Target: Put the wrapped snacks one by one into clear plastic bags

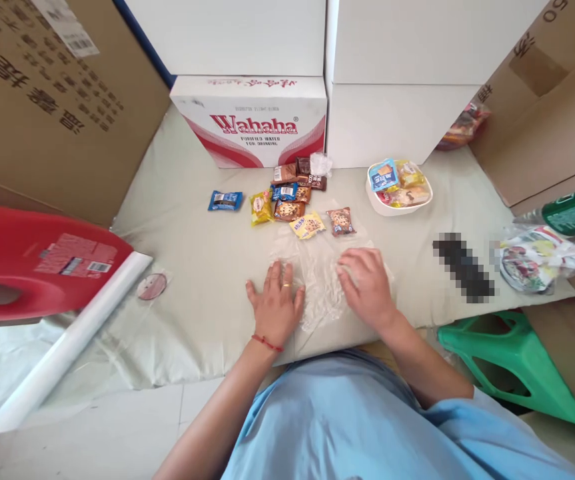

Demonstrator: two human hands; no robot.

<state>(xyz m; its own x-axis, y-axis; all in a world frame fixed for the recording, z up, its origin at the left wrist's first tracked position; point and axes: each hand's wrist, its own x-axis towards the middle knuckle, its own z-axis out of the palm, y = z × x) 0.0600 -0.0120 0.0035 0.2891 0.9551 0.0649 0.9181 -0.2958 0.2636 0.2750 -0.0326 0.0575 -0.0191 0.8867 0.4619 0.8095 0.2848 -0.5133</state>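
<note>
A clear plastic bag [321,280] lies crumpled and flattened on the cloth-covered surface in front of me. My left hand [277,303] rests palm down along its left side, fingers spread out. On the right side, my right hand [368,283] has its fingers curled in toward the thumb at the plastic. Just beyond the bag are a brown cookie packet [341,221] and a yellow cookie packet [308,226]. Behind these sits a loose pile of wrapped snacks [290,210], with a yellow-green packet [262,207] beside it and a blue packet [225,201] farther left.
A white bowl of snacks [400,209] stands back right, before white boxes [402,123] and a Wahaha carton [262,150]. Left are a red jug [67,220] and a white roll [70,343]. A pixelated dark object [464,268], wrapped goods [534,263] and a green stool [514,363] are right.
</note>
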